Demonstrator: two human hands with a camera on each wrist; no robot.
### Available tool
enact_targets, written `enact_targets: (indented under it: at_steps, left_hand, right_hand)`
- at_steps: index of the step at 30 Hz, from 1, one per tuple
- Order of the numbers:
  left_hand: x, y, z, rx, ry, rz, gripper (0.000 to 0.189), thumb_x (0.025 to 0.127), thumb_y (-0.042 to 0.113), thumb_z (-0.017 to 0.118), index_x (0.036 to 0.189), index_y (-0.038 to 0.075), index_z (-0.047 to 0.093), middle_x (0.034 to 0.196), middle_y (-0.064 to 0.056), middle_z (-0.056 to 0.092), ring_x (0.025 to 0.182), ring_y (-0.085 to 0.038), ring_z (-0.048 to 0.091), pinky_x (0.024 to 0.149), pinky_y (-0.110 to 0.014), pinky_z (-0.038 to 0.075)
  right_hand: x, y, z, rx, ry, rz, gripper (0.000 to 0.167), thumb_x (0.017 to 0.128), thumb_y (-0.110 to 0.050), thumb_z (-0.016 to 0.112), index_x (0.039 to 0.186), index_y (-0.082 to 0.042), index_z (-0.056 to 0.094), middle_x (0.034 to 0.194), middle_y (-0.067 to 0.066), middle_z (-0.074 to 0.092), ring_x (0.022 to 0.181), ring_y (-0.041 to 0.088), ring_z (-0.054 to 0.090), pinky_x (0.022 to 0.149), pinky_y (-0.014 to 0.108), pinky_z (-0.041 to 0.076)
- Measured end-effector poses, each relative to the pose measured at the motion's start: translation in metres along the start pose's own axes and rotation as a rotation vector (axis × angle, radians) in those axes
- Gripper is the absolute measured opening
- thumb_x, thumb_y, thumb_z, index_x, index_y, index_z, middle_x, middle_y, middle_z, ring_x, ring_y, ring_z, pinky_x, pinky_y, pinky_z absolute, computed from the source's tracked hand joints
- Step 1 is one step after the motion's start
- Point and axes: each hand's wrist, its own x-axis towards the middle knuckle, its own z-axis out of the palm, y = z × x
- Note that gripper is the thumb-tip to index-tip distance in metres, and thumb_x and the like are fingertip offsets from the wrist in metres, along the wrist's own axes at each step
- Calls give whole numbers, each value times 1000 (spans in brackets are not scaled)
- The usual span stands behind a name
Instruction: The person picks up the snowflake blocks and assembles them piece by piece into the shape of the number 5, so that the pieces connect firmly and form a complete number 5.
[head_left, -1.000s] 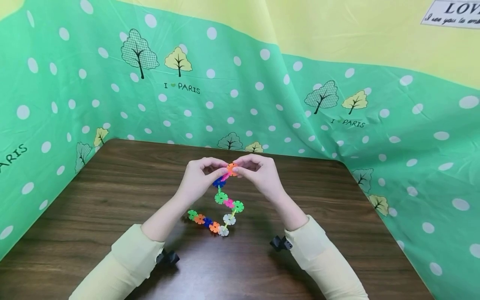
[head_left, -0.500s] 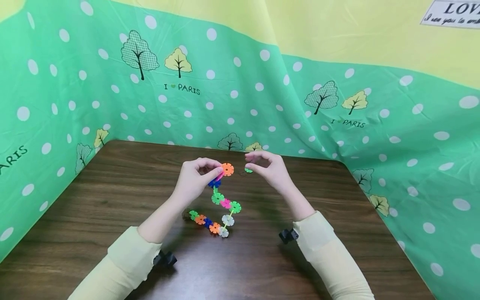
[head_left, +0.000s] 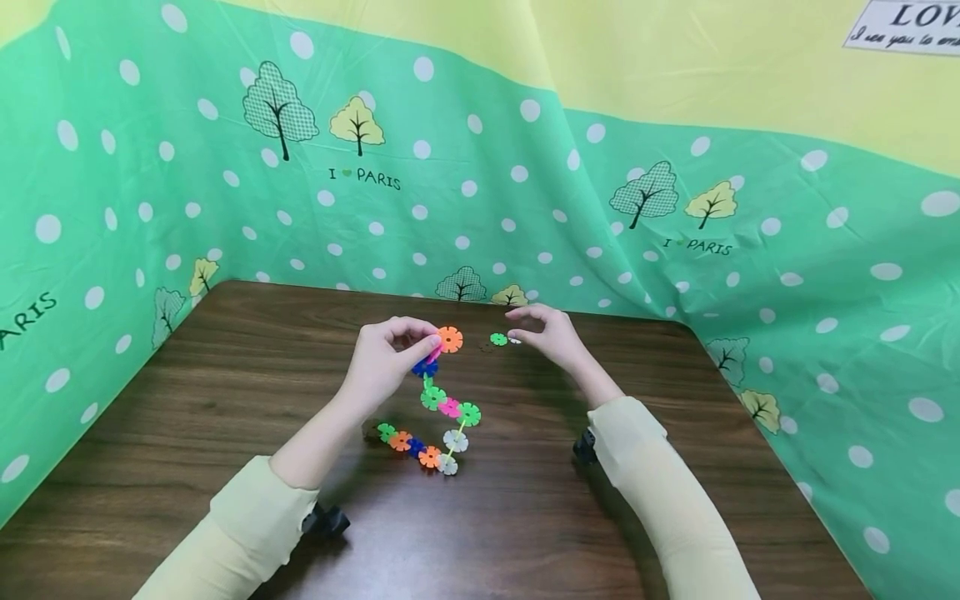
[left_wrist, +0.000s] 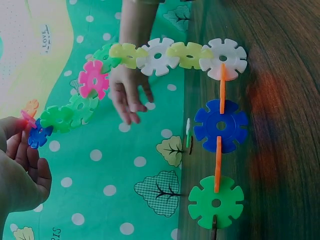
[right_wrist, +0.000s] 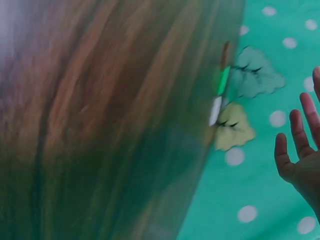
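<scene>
My left hand [head_left: 384, 362] pinches a chain of slotted, flower-shaped plastic discs near its upper end, at a pink disc [head_left: 433, 353]. An orange disc [head_left: 450, 339] sticks out past the fingertips. Below the hand, the chain [head_left: 433, 398] runs down through blue, green, pink, yellow, white and orange discs to a green disc [left_wrist: 216, 202], with a dark brown disc's edge [left_wrist: 215, 228] beyond it. My right hand [head_left: 553, 335] has its fingers spread apart, holding nothing, over the far part of the table. Beside it lie a loose green disc [head_left: 498, 339] and a partly hidden white disc [head_left: 514, 340].
A brown disc [right_wrist: 225, 54] lies next to the loose green one, hard to see against the dark wooden table [head_left: 225, 375]. A green and yellow curtain [head_left: 465, 183] with printed trees hangs behind and beside the table. A small black camera [head_left: 326, 522] sits under the left wrist.
My right hand has left the orange disc and moved right, uncovering the loose green and white discs. The left hand has shifted slightly left, keeping its pinch on the chain.
</scene>
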Motion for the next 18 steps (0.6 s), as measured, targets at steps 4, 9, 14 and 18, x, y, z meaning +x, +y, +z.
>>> enact_targets:
  at_steps: [4,9,14,18]
  left_hand:
    - [4,-15,1,-1,2,8,12,86,15,70,92,4,71,80,-11,69,67,-19,54,56,-21,43]
    - [9,-35,1,-9,8,36,15,85,26,72,90,12,72,77,-2,69,66,-20,54,55,-23,44]
    - [9,-36,1,-18,0,35,16,85,27,72,91,11,72,78,-4,69,66,-20,55,55,-23,45]
    - [9,-36,1,-30,-3,18,16,85,24,72,91,9,72,80,-7,70,67,-19,56,56,-22,45]
  right_hand:
    - [6,17,1,-45,-12,46,31,82,-14,74,113,-11,68,114,12,65,102,31,62,82,42,52]
    - [12,33,1,-142,-51,105,36,84,-17,72,118,-7,65,119,13,63,109,32,58,88,45,49]
    - [15,48,1,-194,-139,164,41,86,-17,70,124,-6,61,128,13,58,121,31,51,99,47,42]
    - [17,56,3,-282,-212,180,44,89,-20,66,130,-8,57,135,15,52,130,32,42,105,49,35]
